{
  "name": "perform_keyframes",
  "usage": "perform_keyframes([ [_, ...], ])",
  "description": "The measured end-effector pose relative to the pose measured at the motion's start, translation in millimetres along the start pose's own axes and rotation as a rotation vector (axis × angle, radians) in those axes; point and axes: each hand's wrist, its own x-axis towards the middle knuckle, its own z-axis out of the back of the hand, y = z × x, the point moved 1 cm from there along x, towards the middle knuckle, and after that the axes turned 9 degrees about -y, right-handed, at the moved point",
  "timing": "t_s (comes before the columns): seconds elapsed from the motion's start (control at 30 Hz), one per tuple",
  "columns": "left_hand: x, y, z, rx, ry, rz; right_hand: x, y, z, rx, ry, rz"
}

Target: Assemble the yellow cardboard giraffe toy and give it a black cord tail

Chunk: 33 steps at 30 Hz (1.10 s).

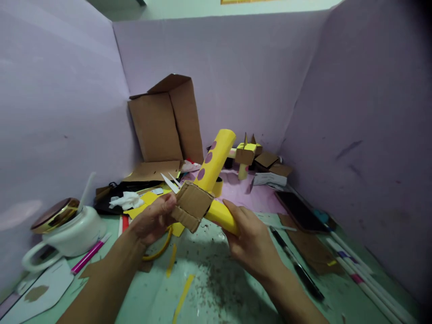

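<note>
Both hands hold up a paper-and-cardboard model over the middle of the table. A yellow tube (216, 157) with purple dots rises from it, tilted to the right. The model's brown cardboard block (193, 206) has rough cut edges and faces me. My left hand (158, 218) pinches the block's left side, thumb on top. My right hand (246, 234) is wrapped round a plain yellow arm (221, 215) on the right side. Behind the block, two pointed pale blades (169, 182) stick out; what they belong to is partly hidden.
At left stand a white teapot-like mug (76, 234) and a magenta marker (89, 257). An open cardboard box (158, 126) stands at the back, near another yellow model (245, 155). On the right lie a phone (300, 210), a black pen (297, 265) and white sticks (364, 279).
</note>
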Motion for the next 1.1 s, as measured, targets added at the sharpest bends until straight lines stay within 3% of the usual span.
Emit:
perform_keyframes([
  [0.13,3,13,-8.5,-0.102,-0.091,0.141,1,-3,8,0.095,-0.096,0.038],
  [0.23,5,21,-15.6,-0.215,-0.081,0.231,2,-5,21,0.195,-0.149,0.007],
  [0.3,7,25,-17.7,-0.277,-0.042,0.242,2,-9,33,0.257,-0.208,-0.06],
  [0.37,9,27,-17.4,-0.348,-0.017,0.217,2,-17,46,0.206,-0.274,-0.221],
  [0.43,12,29,-15.7,-0.428,-0.014,0.164,1,-27,54,-0.003,-0.2,-0.433],
  [0.5,15,30,-13.6,-0.503,-0.027,0.107,-1,-34,52,-0.245,0.039,-0.556],
  [0.57,18,31,-11.7,-0.557,-0.042,0.077,-4,-37,40,-0.4,0.257,-0.561],
  [0.63,19,30,-9.9,-0.581,-0.085,0.077,-7,-38,25,-0.48,0.354,-0.502],
  [0.73,20,29,-7.4,-0.596,-0.158,0.061,-9,-44,6,-0.474,0.359,-0.456],
  [0.87,21,27,-5.0,-0.652,-0.123,-0.001,-8,-61,-1,-0.239,0.388,-0.642],
  [1.0,21,28,-2.4,-0.682,-0.109,-0.017,-10,-69,1,-0.139,0.357,-0.713],
  [1.1,23,29,-0.6,-0.714,-0.109,-0.036,-14,-62,0,0.181,0.282,-0.854],
])
